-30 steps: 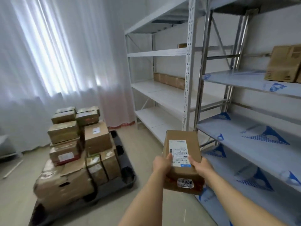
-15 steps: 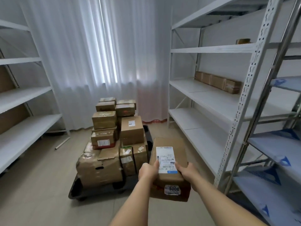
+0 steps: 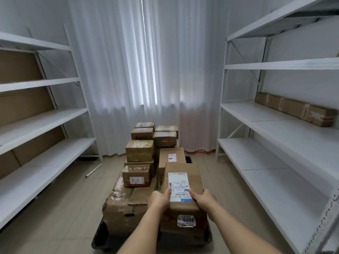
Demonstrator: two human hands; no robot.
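both the left hand point(image 3: 159, 199) and right hand point(image 3: 204, 198) are clamping their fingers round the parcel point(image 3: 183, 191), keeping its label point(image 3: 180, 186) readable between the thumbs.

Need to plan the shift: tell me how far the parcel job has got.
Done: one row of boxes lies on the right shelf. In hand: left hand and right hand grip the labelled box. Left: the stacked boxes on the cart, most of the load, it seems.

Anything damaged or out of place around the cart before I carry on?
Yes. The big carton at the cart's front left is crushed, its flap torn. A loose metal tube lies on the floor beside the left shelving.
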